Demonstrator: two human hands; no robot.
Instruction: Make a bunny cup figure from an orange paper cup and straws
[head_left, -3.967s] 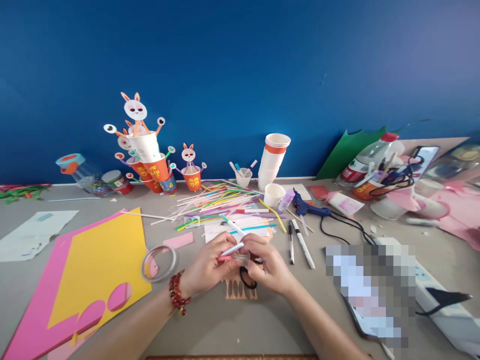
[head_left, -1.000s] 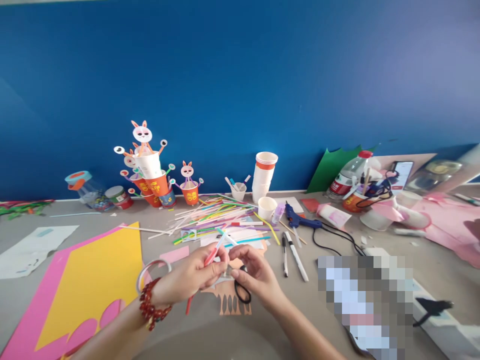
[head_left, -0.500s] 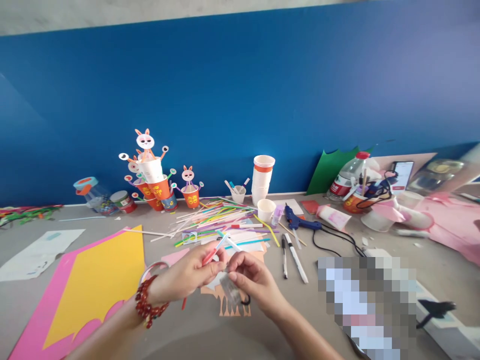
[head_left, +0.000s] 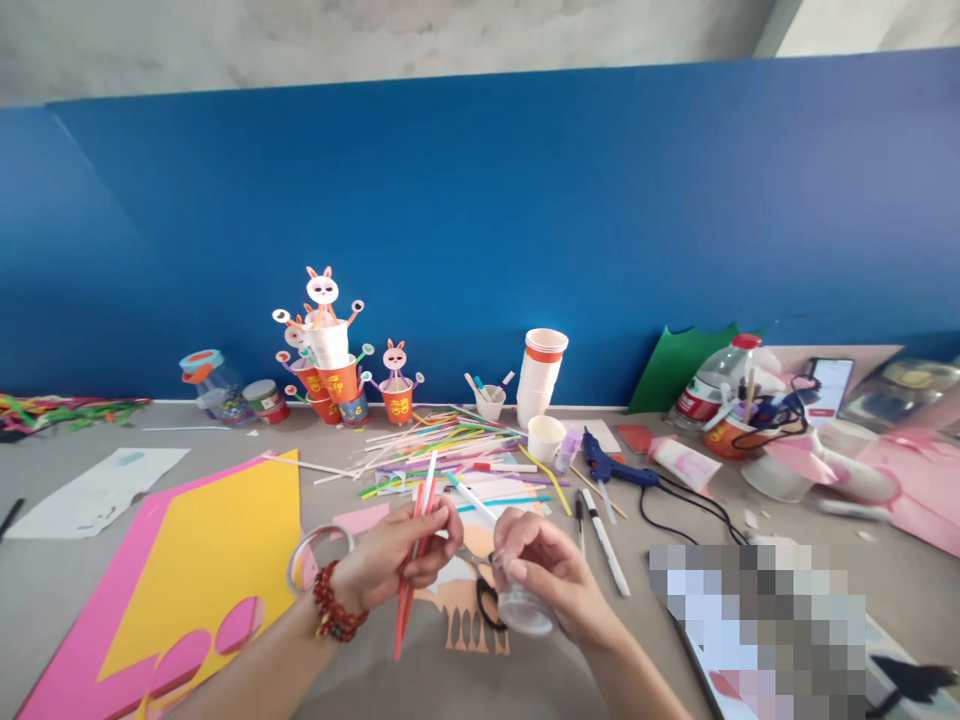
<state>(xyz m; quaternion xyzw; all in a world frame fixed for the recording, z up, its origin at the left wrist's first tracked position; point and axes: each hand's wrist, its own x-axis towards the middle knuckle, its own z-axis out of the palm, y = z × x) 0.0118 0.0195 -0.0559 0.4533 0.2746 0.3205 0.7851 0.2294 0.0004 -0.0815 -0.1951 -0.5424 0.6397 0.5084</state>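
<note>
My left hand [head_left: 420, 545] is closed around a few thin red straws [head_left: 405, 610] and a white one, held upright. Between the fingers and thumb of my right hand [head_left: 544, 565] is a small, round, clear plastic object [head_left: 527, 610]; it may be a tape roll, but I cannot be sure. Black-handled scissors [head_left: 489, 605] lie just beneath, partly hidden. Under them is peach paper [head_left: 457, 610] with a cut, comb-like edge. A pile of coloured straws [head_left: 442, 440] spreads out behind my hands. Beside my left wrist lies a tape ring [head_left: 294, 570].
Yellow and pink sheets [head_left: 217, 530] cover the left side. Paper-cup rabbits [head_left: 328, 345] and stacked white cups [head_left: 536, 385] stand along the blue partition [head_left: 480, 220]. A blue glue gun [head_left: 611, 462] with its cable and two pens [head_left: 606, 540] lie to the right.
My hands have moved apart. The straws in my left hand have turned upright, and the clear object in my right hand has shifted right and now shows its round face. The view has shifted slightly.
</note>
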